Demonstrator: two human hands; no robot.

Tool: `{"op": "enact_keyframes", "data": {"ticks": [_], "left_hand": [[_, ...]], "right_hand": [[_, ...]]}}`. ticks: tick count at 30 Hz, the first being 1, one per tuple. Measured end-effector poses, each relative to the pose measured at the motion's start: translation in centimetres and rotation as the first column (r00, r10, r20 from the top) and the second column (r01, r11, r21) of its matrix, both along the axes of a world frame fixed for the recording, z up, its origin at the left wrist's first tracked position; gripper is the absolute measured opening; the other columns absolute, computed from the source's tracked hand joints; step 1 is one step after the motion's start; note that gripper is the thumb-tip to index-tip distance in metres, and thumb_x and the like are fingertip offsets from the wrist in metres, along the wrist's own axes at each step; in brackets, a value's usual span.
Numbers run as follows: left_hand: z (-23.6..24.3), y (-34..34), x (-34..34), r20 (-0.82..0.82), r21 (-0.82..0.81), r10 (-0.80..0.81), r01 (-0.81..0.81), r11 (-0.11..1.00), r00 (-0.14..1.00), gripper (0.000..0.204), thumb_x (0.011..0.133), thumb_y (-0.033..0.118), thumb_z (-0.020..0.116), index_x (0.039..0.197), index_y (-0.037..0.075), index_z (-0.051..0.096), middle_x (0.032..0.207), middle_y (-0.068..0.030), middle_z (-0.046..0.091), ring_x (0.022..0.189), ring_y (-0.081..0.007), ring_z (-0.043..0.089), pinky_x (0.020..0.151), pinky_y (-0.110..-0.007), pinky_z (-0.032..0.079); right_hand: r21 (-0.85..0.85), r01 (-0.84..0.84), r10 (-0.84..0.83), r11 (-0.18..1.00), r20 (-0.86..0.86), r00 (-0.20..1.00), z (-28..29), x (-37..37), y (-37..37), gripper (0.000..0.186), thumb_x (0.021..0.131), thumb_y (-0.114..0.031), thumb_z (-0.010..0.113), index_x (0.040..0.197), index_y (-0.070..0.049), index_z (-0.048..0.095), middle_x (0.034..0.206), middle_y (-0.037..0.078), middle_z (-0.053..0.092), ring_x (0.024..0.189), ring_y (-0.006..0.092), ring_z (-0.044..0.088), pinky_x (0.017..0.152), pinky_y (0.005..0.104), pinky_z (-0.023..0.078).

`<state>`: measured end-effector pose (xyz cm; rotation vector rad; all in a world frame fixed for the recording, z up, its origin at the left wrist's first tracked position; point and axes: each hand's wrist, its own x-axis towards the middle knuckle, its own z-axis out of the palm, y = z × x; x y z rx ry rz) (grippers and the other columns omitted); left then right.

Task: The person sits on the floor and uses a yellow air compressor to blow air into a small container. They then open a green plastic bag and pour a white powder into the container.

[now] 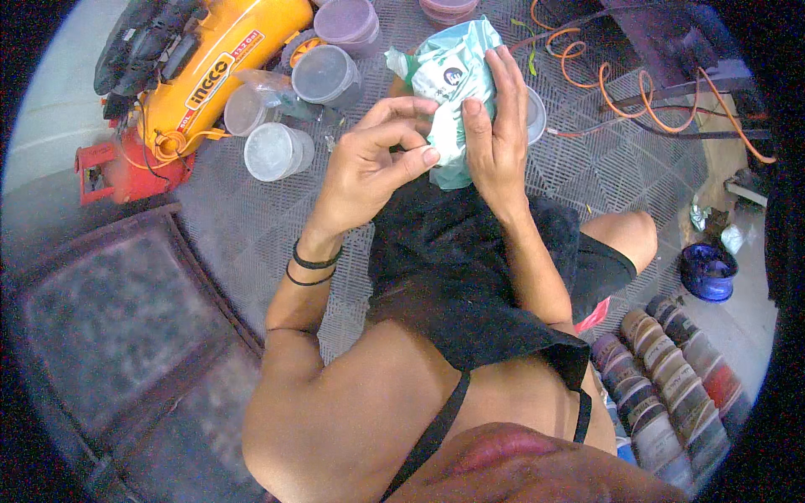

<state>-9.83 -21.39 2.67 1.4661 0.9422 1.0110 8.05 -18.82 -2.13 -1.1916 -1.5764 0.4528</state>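
A crumpled mint-green plastic pack (pixel 453 126) with a pale panel and a small dark round mark is held up in front of me, above my lap. My left hand (pixel 377 159) is closed at its lower left edge, pinching the plastic between thumb and fingers. Along the right side lies my right hand (pixel 501 134), its fingers long and together, the thumb pressed on the front of the pack. What is inside the pack cannot be seen. Just behind my right hand shows part of a round clear lid or tub (pixel 535 116).
A yellow air compressor tank (pixel 222 71) stands at the far left, near several round plastic tubs (pixel 279 152). A coiled orange hose (pixel 604 80) hangs at the far right. Rows of stacked jars (pixel 662 386) and a blue bowl-like container (pixel 708 272) are on my right. Grey grid matting (pixel 243 214) covers the floor.
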Motion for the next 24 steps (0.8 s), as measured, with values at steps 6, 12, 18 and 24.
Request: {"op": "enact_keyframes", "data": {"ticks": [6,12,18,24], "left_hand": [[-1.1,0.6,-1.2,0.107,-0.029,-0.124,0.127,0.991,0.987,0.007,0.087,0.007,0.065,0.084,0.001,0.064,0.134,-0.0207,0.049,0.124,-0.0318,0.051,0.104,-0.044,0.039],[-2.0,0.6,-2.7,0.299,-0.109,-0.148,0.188,0.976,0.943,0.012,0.086,0.01,0.066,0.079,0.003,0.061,0.132,-0.0247,0.052,0.125,-0.0342,0.049,0.105,-0.047,0.038],[-2.3,0.9,-3.5,0.433,-0.185,-0.066,0.16,0.97,0.899,0.01,0.086,0.007,0.066,0.08,0.001,0.063,0.126,-0.0228,0.056,0.108,-0.0231,0.059,0.093,-0.036,0.048],[-2.9,0.7,-5.4,0.39,-0.276,-0.012,0.129,0.952,0.921,0.013,0.085,0.011,0.067,0.077,0.004,0.06,0.13,-0.025,0.054,0.121,-0.0335,0.053,0.1,-0.046,0.043]], "right_hand": [[0.022,-0.025,0.026,0.999,-0.044,0.999,-0.6,0.7,0.4,0.051,0.096,-0.025,0.052,0.139,0.001,0.041,0.145,0.024,0.037,0.134,0.0381,0.038,0.111,0.0441,0.029],[-0.012,-0.1,0.097,0.995,-0.149,0.984,-1.5,1.9,0.9,0.05,0.098,-0.024,0.05,0.14,0.001,0.04,0.146,0.022,0.039,0.136,0.0344,0.036,0.113,0.0409,0.026],[-0.021,-0.13,0.123,0.991,-0.203,0.971,-2.1,2.2,1.2,0.051,0.098,-0.024,0.047,0.141,0.002,0.039,0.146,0.021,0.038,0.138,0.0325,0.034,0.114,0.0398,0.023],[-0.042,-0.137,0.126,0.99,-0.193,0.973,-1.3,2.4,1.3,0.051,0.101,-0.026,0.042,0.143,0.002,0.036,0.147,0.018,0.039,0.138,0.0289,0.034,0.114,0.0378,0.022]]}}
